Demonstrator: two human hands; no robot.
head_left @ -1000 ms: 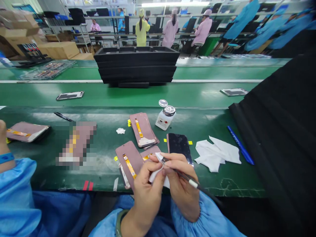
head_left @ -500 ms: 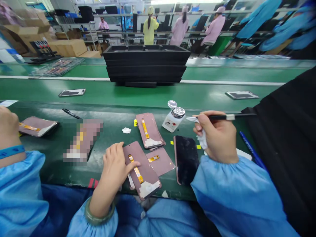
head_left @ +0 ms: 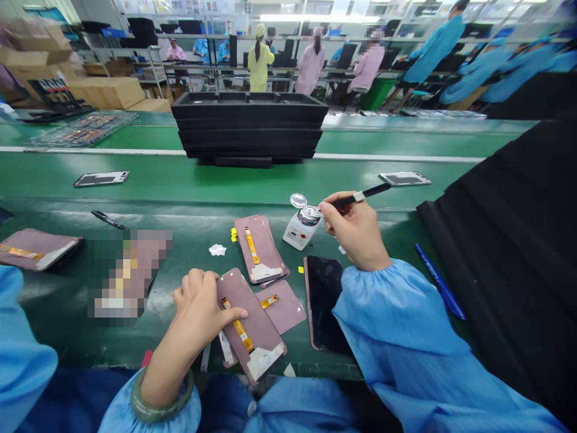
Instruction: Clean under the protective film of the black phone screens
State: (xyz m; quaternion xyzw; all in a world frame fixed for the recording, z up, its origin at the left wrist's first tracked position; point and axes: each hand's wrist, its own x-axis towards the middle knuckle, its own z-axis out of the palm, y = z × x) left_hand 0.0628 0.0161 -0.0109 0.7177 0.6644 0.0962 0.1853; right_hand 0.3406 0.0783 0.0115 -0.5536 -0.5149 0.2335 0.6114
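My left hand (head_left: pixel 198 307) grips a phone screen (head_left: pixel 256 325) at its left edge, thumb across its pink backing near the orange flex cable. More screens lie partly under and behind it, including a small stack (head_left: pixel 259 246). My right hand (head_left: pixel 356 228) is closed round a slim black tool (head_left: pixel 376 190) with a white band. The tool's pale tip end is at the metal top of a white dispenser bottle (head_left: pixel 300 231), whose lid stands up. A bit of white wipe (head_left: pixel 341 248) shows below that hand. A dark-faced phone screen (head_left: pixel 322 300) lies beside my right sleeve.
Black trays (head_left: pixel 250 129) are stacked on the green bench. A blue pen (head_left: pixel 439 281) and black sheeting (head_left: pixel 505 240) lie right. Left are a black pen (head_left: pixel 109 220), another screen pile (head_left: pixel 40 246) and a neighbour's blue sleeve (head_left: pixel 22 337). A crumpled white wipe (head_left: pixel 217 249) lies mid-bench.
My right hand has moved left with the black tool, bringing its tip end from beside the bottle onto its top. My left hand keeps hold of the phone screen. The view has shifted slightly right.
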